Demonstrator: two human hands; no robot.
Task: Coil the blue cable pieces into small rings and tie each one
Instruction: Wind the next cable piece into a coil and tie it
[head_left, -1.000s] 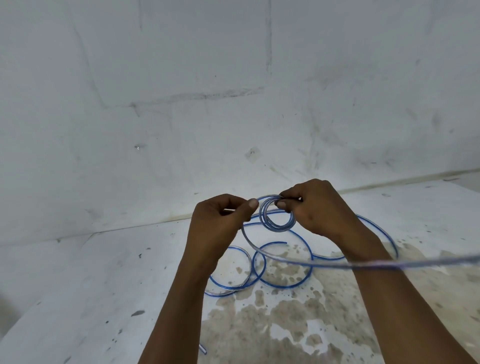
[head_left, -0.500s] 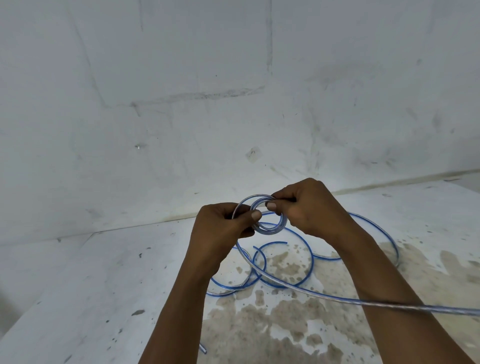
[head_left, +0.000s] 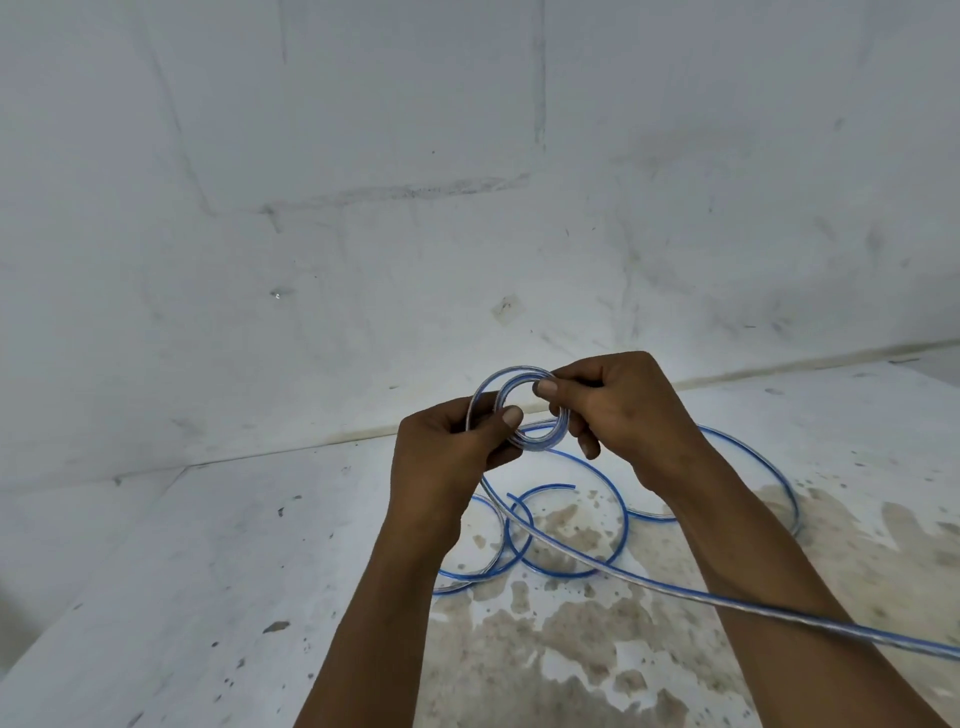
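A small ring of blue cable (head_left: 540, 442) with a few turns is held up between both hands. My left hand (head_left: 457, 452) pinches its lower left side with thumb on top. My right hand (head_left: 623, 410) grips its upper right side, thumb against the coil. The free length of the same cable (head_left: 675, 590) runs from under my left hand down and out past the right edge, crossing my right forearm. Loose blue cable loops (head_left: 571, 561) lie on the surface below the hands.
The work surface (head_left: 208, 597) is white with brown stains in the near right part. It meets a white scuffed wall (head_left: 363, 260) just behind the hands. A longer cable arc (head_left: 779, 483) lies to the right behind my right wrist.
The free cable length has swung down from level to a slope toward the lower right. Another wider turn now sits on the ring, and both hands have risen slightly and shifted left.
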